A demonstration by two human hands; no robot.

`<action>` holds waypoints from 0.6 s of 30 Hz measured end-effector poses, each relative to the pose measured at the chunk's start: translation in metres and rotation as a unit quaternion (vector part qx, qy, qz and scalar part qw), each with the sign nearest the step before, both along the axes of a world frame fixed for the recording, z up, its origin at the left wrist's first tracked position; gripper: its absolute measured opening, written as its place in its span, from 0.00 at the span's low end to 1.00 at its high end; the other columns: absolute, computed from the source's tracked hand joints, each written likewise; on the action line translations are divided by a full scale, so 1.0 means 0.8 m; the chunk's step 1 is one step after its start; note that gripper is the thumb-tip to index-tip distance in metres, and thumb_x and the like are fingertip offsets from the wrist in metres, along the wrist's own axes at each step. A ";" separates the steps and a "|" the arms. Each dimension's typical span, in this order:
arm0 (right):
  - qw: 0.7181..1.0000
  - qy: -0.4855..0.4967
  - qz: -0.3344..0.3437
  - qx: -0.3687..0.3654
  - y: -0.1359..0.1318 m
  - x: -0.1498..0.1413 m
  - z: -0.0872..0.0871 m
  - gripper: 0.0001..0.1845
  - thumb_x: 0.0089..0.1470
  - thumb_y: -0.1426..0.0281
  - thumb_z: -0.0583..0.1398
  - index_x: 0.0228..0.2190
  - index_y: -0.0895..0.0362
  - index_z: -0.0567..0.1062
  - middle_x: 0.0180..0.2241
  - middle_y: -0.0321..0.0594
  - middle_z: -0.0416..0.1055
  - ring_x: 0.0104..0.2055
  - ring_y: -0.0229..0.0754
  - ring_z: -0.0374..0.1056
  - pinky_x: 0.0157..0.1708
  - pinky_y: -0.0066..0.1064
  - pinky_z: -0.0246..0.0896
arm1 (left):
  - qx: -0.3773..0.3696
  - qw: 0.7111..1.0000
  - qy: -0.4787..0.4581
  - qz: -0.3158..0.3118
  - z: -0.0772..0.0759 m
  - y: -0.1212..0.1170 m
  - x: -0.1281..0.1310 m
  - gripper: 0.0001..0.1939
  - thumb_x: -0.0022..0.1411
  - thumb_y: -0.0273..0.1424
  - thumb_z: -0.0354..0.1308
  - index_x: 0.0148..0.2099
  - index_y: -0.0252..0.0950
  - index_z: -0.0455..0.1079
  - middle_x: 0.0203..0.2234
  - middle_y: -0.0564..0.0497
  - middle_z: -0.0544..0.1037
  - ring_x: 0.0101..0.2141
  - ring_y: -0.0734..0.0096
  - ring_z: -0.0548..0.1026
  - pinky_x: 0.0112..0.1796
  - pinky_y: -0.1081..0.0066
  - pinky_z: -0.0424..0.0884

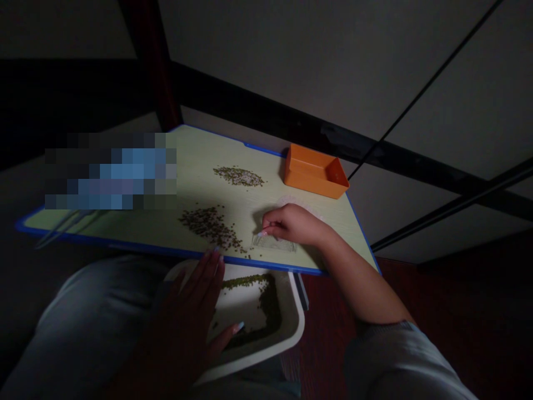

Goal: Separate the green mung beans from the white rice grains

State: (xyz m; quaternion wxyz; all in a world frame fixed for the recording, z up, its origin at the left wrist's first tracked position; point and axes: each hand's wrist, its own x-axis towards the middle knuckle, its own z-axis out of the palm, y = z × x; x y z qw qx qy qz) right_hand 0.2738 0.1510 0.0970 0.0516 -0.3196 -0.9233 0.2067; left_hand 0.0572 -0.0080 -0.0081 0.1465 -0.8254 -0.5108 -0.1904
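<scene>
My left hand (195, 303) reaches over the white basin (296, 311), its fingers stretched out and the thumb apart. Its fingertips touch the near edge of the table, beside a pile of dark beans or seeds (210, 225). My right hand (287, 222) is closed in a pinch, low over a clear, see-through piece (277, 243) that lies on the tabletop. Whether anything is between the pinching fingertips cannot be made out. Small green grains (245, 281) line the inside of the basin; my left hand hides part of it.
A pale folding table (195, 150) with a blue rim carries a paler heap of grains (239, 176) farther back. An orange open box (314, 172) stands at the far right corner. Something blue on the left is blurred out. Cabinet panels stand behind.
</scene>
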 end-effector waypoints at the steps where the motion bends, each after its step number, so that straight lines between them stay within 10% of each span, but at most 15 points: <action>1: 1.000 0.002 0.004 -0.002 0.000 0.000 0.000 0.09 0.55 0.67 0.58 0.26 0.58 0.73 0.21 0.30 0.65 0.24 0.31 0.54 0.27 0.27 0.40 | -0.004 1.000 -0.002 0.001 0.000 0.000 0.000 0.49 0.52 0.53 0.51 0.66 0.28 0.40 0.62 0.34 0.58 0.61 0.50 0.60 0.54 0.55 0.61; 18: 0.999 0.012 0.037 -0.012 -0.007 -0.006 0.000 0.10 0.56 0.66 0.59 0.26 0.58 0.73 0.21 0.30 0.66 0.24 0.30 0.55 0.28 0.26 0.42 | -0.026 0.999 -0.021 0.000 -0.002 -0.001 -0.001 0.50 0.51 0.54 0.51 0.66 0.32 0.38 0.64 0.36 0.56 0.62 0.50 0.58 0.55 0.54 0.60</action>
